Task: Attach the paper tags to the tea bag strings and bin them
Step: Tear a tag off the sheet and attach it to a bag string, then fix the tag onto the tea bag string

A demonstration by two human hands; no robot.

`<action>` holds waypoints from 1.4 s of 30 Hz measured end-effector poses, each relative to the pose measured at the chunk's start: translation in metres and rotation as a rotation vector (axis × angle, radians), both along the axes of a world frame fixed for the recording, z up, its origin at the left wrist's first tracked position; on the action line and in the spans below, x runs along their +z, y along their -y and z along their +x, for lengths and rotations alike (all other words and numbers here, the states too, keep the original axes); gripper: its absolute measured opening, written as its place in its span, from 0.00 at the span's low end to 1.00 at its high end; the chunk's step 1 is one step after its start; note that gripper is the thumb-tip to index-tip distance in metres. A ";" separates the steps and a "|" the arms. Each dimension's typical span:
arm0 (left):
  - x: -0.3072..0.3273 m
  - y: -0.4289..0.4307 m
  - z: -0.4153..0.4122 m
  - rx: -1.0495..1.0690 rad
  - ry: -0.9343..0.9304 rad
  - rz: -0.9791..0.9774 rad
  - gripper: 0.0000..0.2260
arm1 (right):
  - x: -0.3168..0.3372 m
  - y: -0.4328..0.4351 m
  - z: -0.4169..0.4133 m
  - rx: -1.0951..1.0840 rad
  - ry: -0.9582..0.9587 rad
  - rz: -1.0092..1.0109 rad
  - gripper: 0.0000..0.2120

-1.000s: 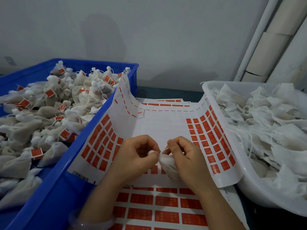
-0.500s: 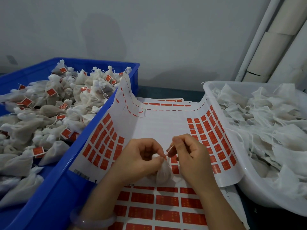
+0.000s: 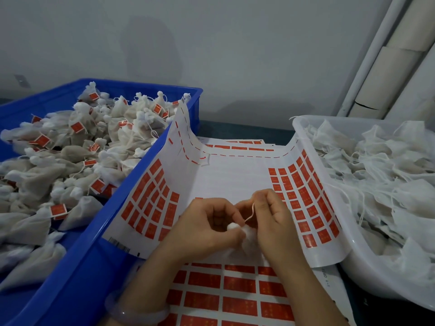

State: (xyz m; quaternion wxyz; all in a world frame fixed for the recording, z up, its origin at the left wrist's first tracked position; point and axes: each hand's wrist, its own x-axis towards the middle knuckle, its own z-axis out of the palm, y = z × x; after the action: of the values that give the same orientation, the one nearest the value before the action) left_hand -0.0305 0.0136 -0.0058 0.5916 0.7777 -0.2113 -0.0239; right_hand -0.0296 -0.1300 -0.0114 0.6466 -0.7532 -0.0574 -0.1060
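Observation:
A small white tea bag (image 3: 246,238) sits between both hands over the sticker sheet (image 3: 230,182). My left hand (image 3: 207,227) pinches the bag's knotted top. My right hand (image 3: 270,217) pinches the bag's thin string (image 3: 251,211), which runs up from the knot to its fingertips. The white sheet carries rows of red paper tags (image 3: 306,194) on its curled-up sides. More red tags (image 3: 235,300) lie on a second sheet under my wrists. No tag is visible in my fingers.
A blue bin (image 3: 98,250) on the left holds several tea bags with red tags (image 3: 77,127). A white tub (image 3: 334,208) on the right is piled with untagged bags (image 3: 376,180). The wall and pale pipes (image 3: 386,67) stand behind.
The bag has dropped lower between my hands. My right hand has risen slightly and drawn the string out upward from the knot, while my left hand keeps its pinch.

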 end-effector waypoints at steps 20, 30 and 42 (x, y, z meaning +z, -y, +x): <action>-0.001 0.003 -0.001 -0.146 0.069 0.097 0.03 | -0.006 -0.006 -0.004 0.034 0.147 -0.284 0.12; -0.003 0.006 0.002 0.213 0.064 -0.003 0.05 | -0.006 -0.006 -0.001 -0.235 0.229 -0.169 0.09; 0.003 -0.025 0.006 0.434 -0.247 -0.120 0.11 | 0.011 0.020 0.024 -0.147 -0.010 -0.457 0.07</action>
State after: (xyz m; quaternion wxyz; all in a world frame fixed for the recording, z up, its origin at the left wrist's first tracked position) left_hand -0.0241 0.0385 -0.0027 0.6492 0.7596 0.0333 0.0214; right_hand -0.0058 -0.1501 -0.0008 0.4500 -0.8827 -0.0218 -0.1335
